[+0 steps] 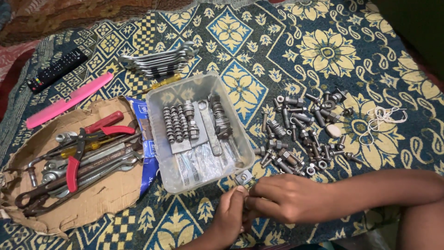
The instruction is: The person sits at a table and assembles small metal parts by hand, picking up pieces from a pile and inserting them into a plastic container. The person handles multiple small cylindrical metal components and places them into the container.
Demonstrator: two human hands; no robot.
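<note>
My left hand (229,217) and my right hand (284,196) meet low in the head view, fingertips pinched together on something small that their fingers hide. A square metal plate washer (243,176) lies just above them on the cloth. Right beside it stands a clear plastic box (159,104) holding rows of bolts with nuts and flat metal pieces. A loose heap of bolts and nuts (300,136) spreads to the right of the box, just beyond my right hand.
A torn cardboard sheet (106,190) at left carries red-handled pliers (76,153), spanners and a screwdriver. A stack of spanners (157,61), a pink comb (69,99) and a black remote (56,69) lie farther back. White string (381,118) lies at right. All rest on patterned cloth.
</note>
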